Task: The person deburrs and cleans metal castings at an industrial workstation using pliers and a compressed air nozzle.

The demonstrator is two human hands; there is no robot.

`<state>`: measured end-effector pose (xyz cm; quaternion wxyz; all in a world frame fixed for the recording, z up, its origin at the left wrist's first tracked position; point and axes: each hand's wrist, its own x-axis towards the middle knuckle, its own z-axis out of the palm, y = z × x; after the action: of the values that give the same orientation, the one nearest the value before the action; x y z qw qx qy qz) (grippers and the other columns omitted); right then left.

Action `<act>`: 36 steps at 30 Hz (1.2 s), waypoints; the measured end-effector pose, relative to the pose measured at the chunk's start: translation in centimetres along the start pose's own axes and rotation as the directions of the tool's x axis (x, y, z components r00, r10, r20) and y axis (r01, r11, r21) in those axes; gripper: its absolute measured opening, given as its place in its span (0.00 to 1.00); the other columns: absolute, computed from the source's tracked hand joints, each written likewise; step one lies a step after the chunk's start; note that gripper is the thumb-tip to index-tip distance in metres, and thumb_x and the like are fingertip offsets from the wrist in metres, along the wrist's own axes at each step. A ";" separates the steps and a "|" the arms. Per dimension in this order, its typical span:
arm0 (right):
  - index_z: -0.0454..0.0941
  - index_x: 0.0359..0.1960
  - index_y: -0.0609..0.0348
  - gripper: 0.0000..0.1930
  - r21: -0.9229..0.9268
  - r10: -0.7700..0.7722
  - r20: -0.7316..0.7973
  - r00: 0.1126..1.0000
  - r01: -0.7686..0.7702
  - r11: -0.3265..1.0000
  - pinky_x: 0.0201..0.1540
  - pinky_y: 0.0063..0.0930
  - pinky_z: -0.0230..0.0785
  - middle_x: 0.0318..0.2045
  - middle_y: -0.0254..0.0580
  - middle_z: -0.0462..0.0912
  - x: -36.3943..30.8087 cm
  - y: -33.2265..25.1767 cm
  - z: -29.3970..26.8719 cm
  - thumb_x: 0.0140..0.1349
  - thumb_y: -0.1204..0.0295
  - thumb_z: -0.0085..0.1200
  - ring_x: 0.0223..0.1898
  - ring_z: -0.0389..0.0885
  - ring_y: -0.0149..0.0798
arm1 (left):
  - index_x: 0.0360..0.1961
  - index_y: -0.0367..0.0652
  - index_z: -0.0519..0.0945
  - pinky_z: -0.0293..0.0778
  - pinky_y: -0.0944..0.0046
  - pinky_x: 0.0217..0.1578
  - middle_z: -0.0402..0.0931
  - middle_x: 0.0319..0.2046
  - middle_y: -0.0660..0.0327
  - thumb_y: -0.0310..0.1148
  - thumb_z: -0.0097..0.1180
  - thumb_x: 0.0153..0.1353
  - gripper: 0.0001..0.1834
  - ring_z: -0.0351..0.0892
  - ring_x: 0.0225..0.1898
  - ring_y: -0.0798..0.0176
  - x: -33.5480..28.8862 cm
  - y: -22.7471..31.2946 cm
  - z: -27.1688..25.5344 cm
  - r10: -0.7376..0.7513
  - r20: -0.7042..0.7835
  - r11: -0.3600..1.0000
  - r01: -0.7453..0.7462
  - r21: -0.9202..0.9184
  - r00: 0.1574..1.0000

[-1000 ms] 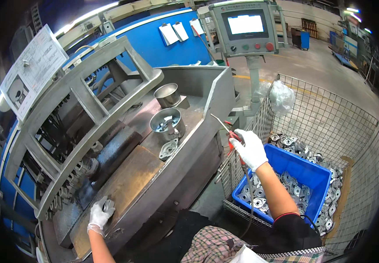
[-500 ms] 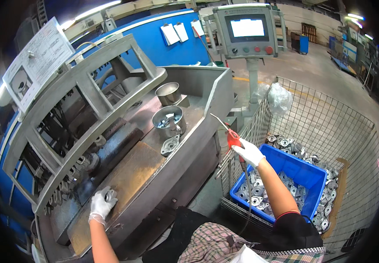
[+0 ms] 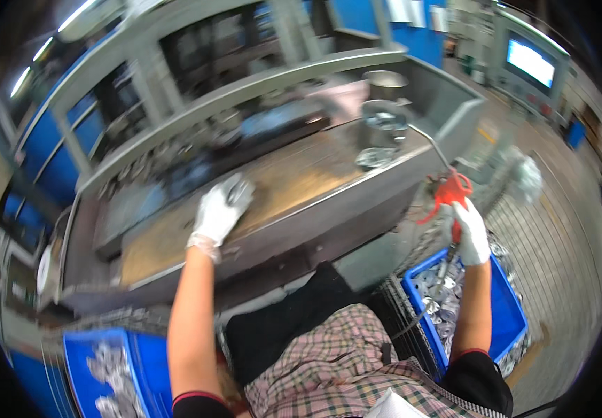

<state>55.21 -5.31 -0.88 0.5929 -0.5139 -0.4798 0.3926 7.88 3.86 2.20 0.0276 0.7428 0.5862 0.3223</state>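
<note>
My left hand, in a white glove, is over the wooden board at the front of the metal bench. Its fingers are closed around a small grey metal casting, partly hidden by the hand. On the right, my gloved right hand grips a red air blow gun by its handle. The gun's thin bent nozzle points up and left, toward the bench's right end. Another casting lies at the board's right end, beside a metal cup holding small pieces.
A second metal cup stands farther back. A grey frame spans the bench, with a row of castings behind it. Blue bins of castings stand at lower right and lower left. A wire cage surrounds the right bin.
The view has swung left, bringing the lower-left bin into sight. Both hands keep hold of their things. The blow gun's nozzle now shows nearer the bench's right end.
</note>
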 end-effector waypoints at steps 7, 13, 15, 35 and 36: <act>0.71 0.59 0.64 0.22 -0.263 0.325 0.579 0.748 -0.205 0.943 0.28 0.14 0.61 0.36 0.32 0.81 -2.1 -1.2 6.5 0.67 0.63 0.51 0.30 0.73 0.19 | 0.68 0.44 0.61 0.72 0.55 0.47 0.72 0.56 0.57 0.53 0.60 0.60 0.42 0.74 0.51 0.55 -16.4 1.7 1.5 -0.263 0.194 -0.264 0.123 -0.957 0.945; 0.74 0.57 0.58 0.23 -0.440 0.344 0.820 0.458 0.119 0.890 0.42 0.31 0.74 0.37 0.39 0.85 -5.8 1.5 18.7 0.65 0.59 0.54 0.35 0.82 0.36 | 0.51 0.45 0.75 0.72 0.51 0.44 0.76 0.44 0.53 0.56 0.40 0.70 0.26 0.74 0.45 0.47 -27.6 -7.2 10.3 -0.511 0.531 -0.765 -0.077 -0.639 0.676; 0.75 0.55 0.47 0.24 -0.582 0.425 0.806 0.412 0.418 0.698 0.42 0.40 0.75 0.34 0.52 0.84 -7.4 3.7 21.7 0.63 0.50 0.52 0.36 0.84 0.53 | 0.49 0.47 0.75 0.71 0.51 0.44 0.77 0.44 0.55 0.58 0.38 0.70 0.27 0.74 0.45 0.49 -30.7 -9.6 12.6 -0.484 0.514 -0.786 -0.094 -0.611 0.709; 0.73 0.47 0.55 0.20 -0.505 0.578 0.779 0.241 0.788 0.353 0.45 0.46 0.73 0.38 0.50 0.84 -13.2 8.6 33.0 0.65 0.52 0.42 0.41 0.82 0.55 | 0.54 0.53 0.72 0.64 0.48 0.60 0.74 0.52 0.61 0.55 0.32 0.71 0.24 0.71 0.57 0.53 -35.8 -13.2 18.1 -0.587 0.468 -0.732 -0.186 -0.656 0.660; 0.73 0.47 0.55 0.20 -0.503 0.581 0.778 0.239 0.791 0.348 0.45 0.46 0.73 0.38 0.51 0.84 -13.3 8.5 33.2 0.65 0.52 0.43 0.40 0.82 0.55 | 0.54 0.54 0.72 0.64 0.48 0.60 0.74 0.52 0.61 0.55 0.31 0.71 0.25 0.71 0.57 0.53 -35.7 -12.9 17.6 -0.606 0.495 -0.734 -0.197 -0.650 0.623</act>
<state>20.06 -8.94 -11.09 -0.2180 -0.3315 -0.8953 0.2027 2.13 -17.89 -33.03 0.6242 -0.1060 0.1659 0.7561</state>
